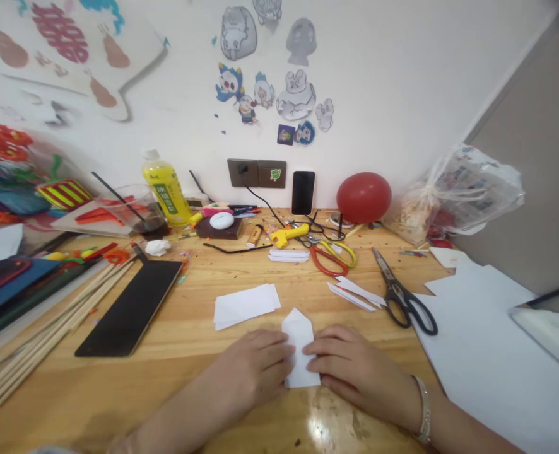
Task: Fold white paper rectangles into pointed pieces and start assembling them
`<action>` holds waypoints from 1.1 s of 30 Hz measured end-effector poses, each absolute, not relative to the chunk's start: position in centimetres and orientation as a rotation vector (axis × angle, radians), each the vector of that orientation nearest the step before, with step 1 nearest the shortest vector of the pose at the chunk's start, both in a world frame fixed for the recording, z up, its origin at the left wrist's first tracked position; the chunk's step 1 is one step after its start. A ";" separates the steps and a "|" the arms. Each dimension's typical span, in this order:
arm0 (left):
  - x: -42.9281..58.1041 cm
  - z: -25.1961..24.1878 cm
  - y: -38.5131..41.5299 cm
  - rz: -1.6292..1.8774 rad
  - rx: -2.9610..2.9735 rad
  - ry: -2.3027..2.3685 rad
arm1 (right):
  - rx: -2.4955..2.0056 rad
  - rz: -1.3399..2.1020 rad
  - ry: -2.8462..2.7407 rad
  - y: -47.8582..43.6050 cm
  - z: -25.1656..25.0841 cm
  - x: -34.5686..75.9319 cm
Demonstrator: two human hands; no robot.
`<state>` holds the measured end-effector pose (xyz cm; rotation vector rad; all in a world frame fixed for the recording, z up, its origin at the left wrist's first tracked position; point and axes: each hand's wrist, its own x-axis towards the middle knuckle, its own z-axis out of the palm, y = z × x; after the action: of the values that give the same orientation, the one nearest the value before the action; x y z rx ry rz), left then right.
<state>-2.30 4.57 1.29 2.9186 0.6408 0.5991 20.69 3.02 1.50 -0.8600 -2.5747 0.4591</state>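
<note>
A small white paper strip lies on the wooden table in front of me, its far end folded to a point. My left hand grips its left edge, thumb hidden below. From the other side, the fingers of my right hand hold the right edge; a bracelet circles that wrist. Just beyond my left hand sits a small pile of white paper rectangles. Further back are folded white strips. Narrow paper offcuts lie beside black-handled scissors to the right.
Large white sheets cover the right side. At left lie a black tablet and wooden sticks. Toward the wall are a yellow glue gun, red-and-yellow-handled scissors, a red balloon, a phone and a drink bottle.
</note>
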 end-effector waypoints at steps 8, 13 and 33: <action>-2.4 1.2 4.7 0.656 2.920 0.617 | -0.850 0.467 -2.486 3.0 0.7 20.3; -2.8 1.0 4.9 0.612 2.980 0.544 | -0.966 0.681 -2.322 3.3 0.7 20.4; -1.9 1.0 4.8 0.689 2.601 0.667 | -0.909 0.876 -2.318 4.3 0.7 21.1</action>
<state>-1.88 4.75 1.00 2.6013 0.6675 0.6889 21.10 4.31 0.71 -0.9088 -2.3184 0.8757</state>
